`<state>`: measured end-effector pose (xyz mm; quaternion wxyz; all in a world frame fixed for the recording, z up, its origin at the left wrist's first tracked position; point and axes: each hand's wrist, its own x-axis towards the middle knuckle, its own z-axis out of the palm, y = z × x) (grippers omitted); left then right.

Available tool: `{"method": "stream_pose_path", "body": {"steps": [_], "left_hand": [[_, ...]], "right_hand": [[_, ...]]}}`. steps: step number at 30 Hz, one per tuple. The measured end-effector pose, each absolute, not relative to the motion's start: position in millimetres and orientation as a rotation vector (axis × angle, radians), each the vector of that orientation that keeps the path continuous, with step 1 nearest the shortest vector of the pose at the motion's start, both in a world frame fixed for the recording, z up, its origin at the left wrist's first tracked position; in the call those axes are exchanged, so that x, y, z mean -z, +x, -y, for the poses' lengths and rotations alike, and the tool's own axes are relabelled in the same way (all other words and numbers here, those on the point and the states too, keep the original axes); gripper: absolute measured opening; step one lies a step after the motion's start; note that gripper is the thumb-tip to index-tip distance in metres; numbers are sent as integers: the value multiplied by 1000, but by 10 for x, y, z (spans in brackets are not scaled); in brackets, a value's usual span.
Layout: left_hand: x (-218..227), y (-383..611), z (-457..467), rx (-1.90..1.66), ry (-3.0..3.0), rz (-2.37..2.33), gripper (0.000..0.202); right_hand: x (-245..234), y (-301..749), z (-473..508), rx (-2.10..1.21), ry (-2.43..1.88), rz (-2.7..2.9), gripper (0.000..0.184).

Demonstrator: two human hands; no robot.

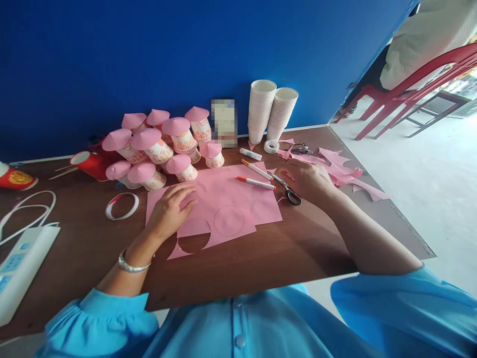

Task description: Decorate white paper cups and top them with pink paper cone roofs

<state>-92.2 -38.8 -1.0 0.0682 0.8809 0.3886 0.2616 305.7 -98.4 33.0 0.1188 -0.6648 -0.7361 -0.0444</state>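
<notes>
Desk [261,266] bears seemingly finished roofed cups [161,151] far left, a drawn circle [229,221] near, uncut; left hand [173,206] loosely spread, right hand [311,179] unclear whether pinching anything.

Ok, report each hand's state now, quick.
Left hand: open, over the pink paper.
Right hand: near the scissors; open, closed or holding something, cannot be told.

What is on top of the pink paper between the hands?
A red marker and an orange marker lie on the pink paper; scissors reach its right edge. The left hand covers part of its left side; anything beneath that hand is hidden.
</notes>
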Motion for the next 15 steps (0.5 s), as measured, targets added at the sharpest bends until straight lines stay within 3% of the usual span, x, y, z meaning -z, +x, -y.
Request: {"method": "stream_pose_path", "body": {"steps": [7, 15], "left_hand": [[65, -1055, 461, -762, 2636, -1275, 27], [64, -1014, 517, -723, 2623, -1310, 29]], "right_hand": [[-303, 3148, 1253, 139, -2198, 2216, 16], [-184, 3073, 1476, 156, -2288, 2305, 34]]}}
